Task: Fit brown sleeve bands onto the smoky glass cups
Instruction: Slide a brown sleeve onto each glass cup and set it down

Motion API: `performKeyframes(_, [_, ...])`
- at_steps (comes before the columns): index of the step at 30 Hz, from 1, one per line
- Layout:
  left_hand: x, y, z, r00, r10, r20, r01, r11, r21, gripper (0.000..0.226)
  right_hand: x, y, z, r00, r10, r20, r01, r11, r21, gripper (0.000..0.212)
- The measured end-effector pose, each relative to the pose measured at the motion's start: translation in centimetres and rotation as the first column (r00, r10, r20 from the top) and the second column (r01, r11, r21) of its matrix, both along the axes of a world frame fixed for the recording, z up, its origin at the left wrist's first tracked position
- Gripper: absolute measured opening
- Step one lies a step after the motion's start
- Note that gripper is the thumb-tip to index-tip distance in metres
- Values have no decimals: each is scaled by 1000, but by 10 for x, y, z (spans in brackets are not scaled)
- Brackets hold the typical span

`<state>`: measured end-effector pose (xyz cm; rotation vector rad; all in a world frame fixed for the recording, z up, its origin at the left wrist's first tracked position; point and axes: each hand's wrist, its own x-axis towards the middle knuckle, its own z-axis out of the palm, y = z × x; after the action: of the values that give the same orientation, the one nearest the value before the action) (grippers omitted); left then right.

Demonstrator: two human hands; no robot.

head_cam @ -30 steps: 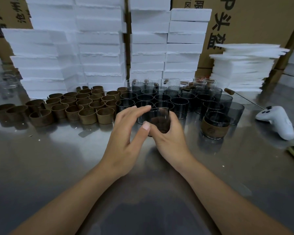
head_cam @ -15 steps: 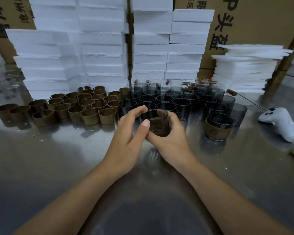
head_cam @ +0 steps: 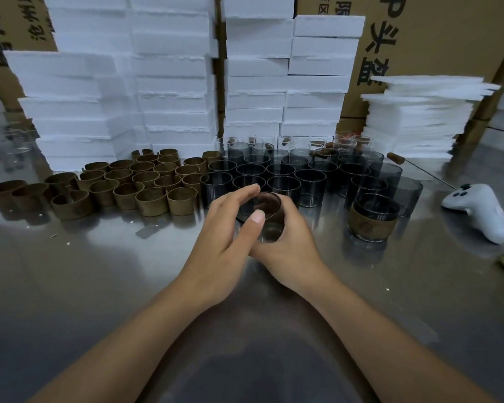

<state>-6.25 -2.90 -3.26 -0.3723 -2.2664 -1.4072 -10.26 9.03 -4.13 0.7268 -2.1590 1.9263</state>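
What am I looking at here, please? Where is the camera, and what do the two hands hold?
No machine here: a person works bare-handed, and the single camera sits on their head, looking down at a metal table. The right hand grips one smoky glass cup, tilted; the left hand pinches its rim. Behind left stand loose brown sleeve bands, behind right bare smoky cups. One banded cup stands right, near a white controller. At the back are stacked white foam blocks.
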Motion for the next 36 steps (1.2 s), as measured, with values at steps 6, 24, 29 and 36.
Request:
performKeyframes(6, [4,3,2,998,-59,-14,58,996,-73,53,2,-2,2,1000,3,-12,-3,999,47,57])
performKeyframes(24, [9,6,6,992,-57,-114,45,993,-110,44,-7,4,-2,993,-110,46,111,994,-24,47])
performKeyframes(29, [6,2,2,994,-18,-108,4,992,-128,40,-6,4,-1,985,-152,78,155,987,-40,57])
performKeyframes(36, [4,-3,-4,994,31,-108,-50,982,-180,44,-7,5,-1,976,-184,113,192,979,-66,52])
